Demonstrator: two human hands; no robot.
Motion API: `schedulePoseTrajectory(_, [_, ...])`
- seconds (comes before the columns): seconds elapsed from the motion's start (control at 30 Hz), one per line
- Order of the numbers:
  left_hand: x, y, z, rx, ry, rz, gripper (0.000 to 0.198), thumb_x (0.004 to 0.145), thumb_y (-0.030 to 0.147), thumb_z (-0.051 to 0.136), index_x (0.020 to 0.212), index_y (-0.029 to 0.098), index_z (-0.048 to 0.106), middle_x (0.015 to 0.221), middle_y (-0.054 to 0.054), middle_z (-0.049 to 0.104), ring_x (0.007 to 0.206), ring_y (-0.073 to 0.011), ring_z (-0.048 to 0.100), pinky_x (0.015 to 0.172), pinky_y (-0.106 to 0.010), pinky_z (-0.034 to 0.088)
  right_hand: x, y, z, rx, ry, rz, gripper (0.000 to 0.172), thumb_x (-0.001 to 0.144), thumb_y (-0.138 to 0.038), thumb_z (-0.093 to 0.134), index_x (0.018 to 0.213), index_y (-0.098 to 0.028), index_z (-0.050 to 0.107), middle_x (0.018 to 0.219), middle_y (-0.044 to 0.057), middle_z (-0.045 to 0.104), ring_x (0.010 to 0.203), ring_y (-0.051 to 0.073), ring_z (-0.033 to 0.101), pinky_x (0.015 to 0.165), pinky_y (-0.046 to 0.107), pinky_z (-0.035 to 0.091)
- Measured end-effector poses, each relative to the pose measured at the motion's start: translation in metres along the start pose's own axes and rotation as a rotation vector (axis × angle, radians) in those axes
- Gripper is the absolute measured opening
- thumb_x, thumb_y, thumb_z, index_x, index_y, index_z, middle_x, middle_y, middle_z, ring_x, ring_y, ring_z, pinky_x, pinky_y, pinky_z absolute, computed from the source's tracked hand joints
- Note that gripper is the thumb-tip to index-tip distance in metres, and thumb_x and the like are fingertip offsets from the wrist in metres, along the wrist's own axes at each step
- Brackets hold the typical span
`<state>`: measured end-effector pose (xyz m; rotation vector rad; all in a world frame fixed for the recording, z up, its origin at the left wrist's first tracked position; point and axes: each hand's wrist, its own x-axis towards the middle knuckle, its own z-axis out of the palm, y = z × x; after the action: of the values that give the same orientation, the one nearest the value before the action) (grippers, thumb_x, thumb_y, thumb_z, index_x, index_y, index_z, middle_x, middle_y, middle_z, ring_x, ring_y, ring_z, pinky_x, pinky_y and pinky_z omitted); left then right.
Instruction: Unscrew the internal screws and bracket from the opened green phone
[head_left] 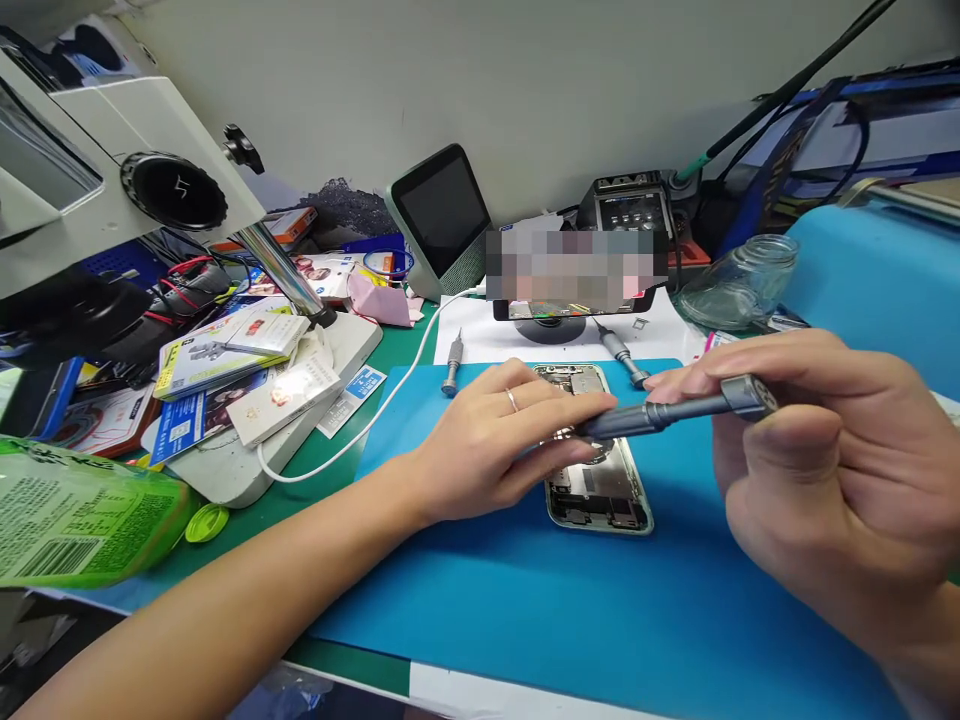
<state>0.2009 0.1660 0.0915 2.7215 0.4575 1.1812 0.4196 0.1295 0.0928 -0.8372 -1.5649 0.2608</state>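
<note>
Looking forward and down from the head. Facing the left hand [499, 430] and right hand [862, 470] from near, with the wall [360, 110] behind.

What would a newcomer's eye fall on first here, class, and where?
Probably the dark screwdriver, right of centre, held at opposite ends by the left hand and the right hand, above an opened phone. Next, perhaps, the white instrument at upper left and the green bag below.
</note>
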Motion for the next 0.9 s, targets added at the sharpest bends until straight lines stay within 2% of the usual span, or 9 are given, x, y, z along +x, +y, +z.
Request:
schedulePoseTrajectory(0.17, [0.0, 0.001, 0.002, -0.033, 0.023, 0.003, 0.02, 0.105, 0.027, 0.053, 0.119, 0.015, 0.058, 0.093, -0.003, 0.075, 0.079, -0.0132, 0.067, 0.08, -0.031, 0.048, 0.003, -0.009, 0.0, 0.019, -0.081, -0.013, 0.027, 0.098, -0.046, 0.059, 0.102, -0.021, 0.069, 0.091, 0.007, 0.069, 0.084, 0.021, 0.07, 0.075, 0.039, 0.056])
schedulePoseTrajectory(0.37, [-0.004, -0.001, 0.0, 0.035, 0.058, 0.028, 0.018, 0.102, 0.026, 0.058, 0.113, 0.012, 0.06, 0.092, -0.006, 0.074, 0.081, -0.0153, 0.065, 0.079, -0.032, 0.047, 0.007, -0.014, 0.0, -0.191, -0.213, -0.188, 0.029, 0.1, -0.049, 0.053, 0.099, -0.023, 0.066, 0.09, 0.005, 0.072, 0.089, 0.018, 0.069, 0.079, 0.034, 0.056])
schedulePoseTrajectory(0.43, [-0.005, -0.002, -0.001, 0.058, 0.092, -0.01, 0.015, 0.101, 0.023, 0.058, 0.111, 0.012, 0.06, 0.096, -0.007, 0.074, 0.084, -0.0159, 0.064, 0.08, -0.033, 0.047, 0.007, -0.004, 0.001, -0.105, -0.154, -0.191, 0.029, 0.1, -0.048, 0.054, 0.101, -0.021, 0.067, 0.093, 0.007, 0.071, 0.09, 0.019, 0.069, 0.078, 0.036, 0.056])
schedulePoseTrajectory(0.5, [-0.007, -0.002, -0.002, 0.074, 0.147, -0.088, 0.012, 0.101, 0.021, 0.057, 0.11, 0.014, 0.059, 0.097, -0.007, 0.073, 0.084, -0.0156, 0.062, 0.08, -0.032, 0.047, 0.009, 0.009, 0.002, -0.065, -0.013, -0.128, 0.032, 0.101, -0.046, 0.053, 0.105, -0.019, 0.068, 0.091, 0.008, 0.068, 0.081, 0.019, 0.067, 0.071, 0.036, 0.054])
schedulePoseTrajectory(0.57, [-0.01, -0.003, -0.002, 0.072, 0.226, -0.187, 0.01, 0.101, 0.022, 0.057, 0.11, 0.017, 0.059, 0.092, -0.004, 0.071, 0.08, -0.0141, 0.058, 0.077, -0.029, 0.048, 0.015, 0.022, 0.0, -0.203, 0.137, -0.006, 0.024, 0.1, -0.037, 0.055, 0.107, -0.018, 0.067, 0.092, 0.007, 0.066, 0.075, 0.016, 0.063, 0.067, 0.034, 0.051])
schedulePoseTrajectory(0.6, [-0.011, -0.003, -0.002, 0.061, 0.27, -0.23, 0.01, 0.1, 0.022, 0.059, 0.109, 0.018, 0.059, 0.09, -0.003, 0.07, 0.078, -0.0131, 0.057, 0.075, -0.028, 0.049, 0.019, 0.028, -0.002, -0.266, 0.148, 0.034, 0.019, 0.098, -0.032, 0.056, 0.106, -0.018, 0.067, 0.093, 0.007, 0.066, 0.075, 0.016, 0.061, 0.067, 0.034, 0.05])
schedulePoseTrajectory(0.67, [-0.013, -0.004, -0.002, 0.026, 0.33, -0.285, 0.012, 0.098, 0.022, 0.063, 0.107, 0.019, 0.057, 0.089, -0.001, 0.068, 0.074, -0.0111, 0.056, 0.071, -0.025, 0.049, 0.027, 0.037, -0.007, -0.384, 0.052, 0.101, 0.014, 0.092, -0.022, 0.058, 0.1, -0.019, 0.069, 0.092, 0.005, 0.067, 0.077, 0.017, 0.061, 0.069, 0.034, 0.048])
schedulePoseTrajectory(0.8, [-0.015, -0.007, -0.002, -0.023, 0.345, -0.313, 0.019, 0.091, 0.02, 0.071, 0.099, 0.021, 0.053, 0.086, 0.001, 0.064, 0.074, -0.0097, 0.056, 0.07, -0.022, 0.049, 0.036, 0.05, -0.018, -0.499, -0.262, 0.144, 0.019, 0.085, -0.015, 0.057, 0.084, -0.023, 0.074, 0.084, 0.004, 0.07, 0.072, 0.021, 0.063, 0.065, 0.035, 0.045])
schedulePoseTrajectory(0.9, [-0.016, -0.009, -0.003, -0.035, 0.347, -0.315, 0.021, 0.09, 0.02, 0.071, 0.096, 0.021, 0.051, 0.084, 0.002, 0.061, 0.072, -0.0093, 0.055, 0.069, -0.022, 0.048, 0.036, 0.055, -0.02, -0.506, -0.341, 0.108, 0.021, 0.087, -0.015, 0.057, 0.083, -0.027, 0.075, 0.088, 0.003, 0.072, 0.077, 0.024, 0.066, 0.066, 0.038, 0.047])
